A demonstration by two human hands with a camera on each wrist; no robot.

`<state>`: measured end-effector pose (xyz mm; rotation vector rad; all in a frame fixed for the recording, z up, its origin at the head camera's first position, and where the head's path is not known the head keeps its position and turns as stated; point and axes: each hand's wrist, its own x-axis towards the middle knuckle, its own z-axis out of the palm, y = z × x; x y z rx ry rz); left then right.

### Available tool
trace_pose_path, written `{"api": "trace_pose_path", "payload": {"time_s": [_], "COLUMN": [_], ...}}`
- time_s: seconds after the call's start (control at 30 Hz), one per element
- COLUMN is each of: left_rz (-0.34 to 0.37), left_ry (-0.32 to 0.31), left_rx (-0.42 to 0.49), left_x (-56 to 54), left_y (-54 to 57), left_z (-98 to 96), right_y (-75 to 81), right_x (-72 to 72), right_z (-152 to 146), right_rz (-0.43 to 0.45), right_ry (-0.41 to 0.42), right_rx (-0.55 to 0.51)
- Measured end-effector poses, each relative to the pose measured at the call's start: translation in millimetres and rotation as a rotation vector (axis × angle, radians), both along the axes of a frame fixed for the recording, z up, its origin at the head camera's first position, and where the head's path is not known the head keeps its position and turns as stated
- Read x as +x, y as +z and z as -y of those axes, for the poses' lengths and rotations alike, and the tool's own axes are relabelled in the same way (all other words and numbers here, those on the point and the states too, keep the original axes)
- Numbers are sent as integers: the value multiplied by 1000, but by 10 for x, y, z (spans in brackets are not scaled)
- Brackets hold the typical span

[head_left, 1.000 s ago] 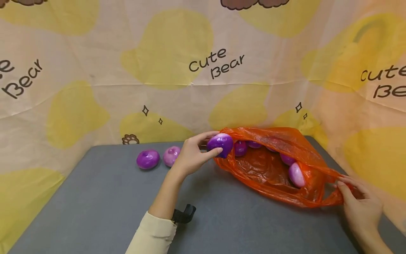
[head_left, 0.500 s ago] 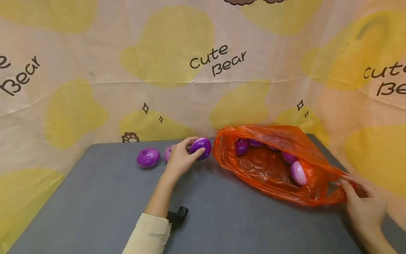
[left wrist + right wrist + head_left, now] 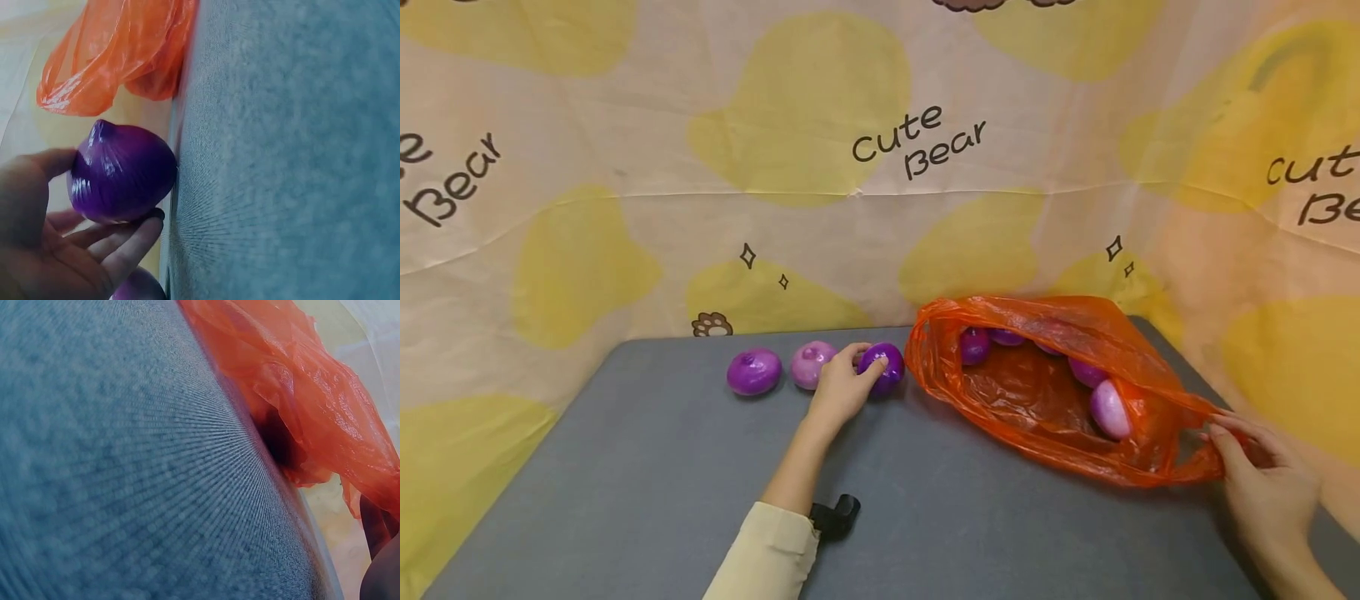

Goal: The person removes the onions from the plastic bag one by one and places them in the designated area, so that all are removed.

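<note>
Ok, L hand (image 3: 842, 390): fingers pinching dark purple onion (image 3: 889, 372) on desk (image 3: 662, 483), just L of orange bag (image 3: 1078, 318); R hand (image 3: 1273, 483) grips bag's opp. end.

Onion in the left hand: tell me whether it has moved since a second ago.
Yes: in the head view, the held onion has gone left and down, judged against the middle "Cute Bear" lettering.

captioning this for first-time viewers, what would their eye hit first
Probably the bright orange plastic bag, gaping open on the right of the gray table, with onions inside. Next comes the dark purple onion in the left grip, just left of the bag; two more onions sit farther left.
</note>
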<state>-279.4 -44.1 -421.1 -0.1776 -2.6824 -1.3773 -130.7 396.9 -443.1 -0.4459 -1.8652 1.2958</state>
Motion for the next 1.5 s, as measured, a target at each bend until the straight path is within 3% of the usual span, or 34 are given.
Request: {"api": "trace_pose_path", "payload": {"time_s": [0.13,0.27,0.5,0.7,0.97,1.13,1.27,1.5], "left_rz": [-14,-74,-227,-228,-258,-302,-352,-335], "left_ry": [29,41,-31,-35,-4,-59,-29,-8], "left_rx": [-68,-128,-76,-109,-144,-200,-245,-306], "left_x": [-5,-7,-52,-88,-172,-292,-338,-314], "left_y": [12,44,-12,-71,-67,-189,-287,-228], "left_z": [-34,-51,-21,-7,-110,-275,-310,-267], "right_y": [-7,-3,27,42,7,-22,-34,-21], "right_x": [9,5,-17,-39,-48,6,8,-13], "right_z": [-13,-18,-6,-9,-18,-17,0,5], "right_rz": [1,12,22,24,25,48,25,34], "right_ry": [-6,-13,-21,-28,-20,-36,-5,-12], "right_rx": [6,6,-11,-10,-2,-28,-25,3]}}
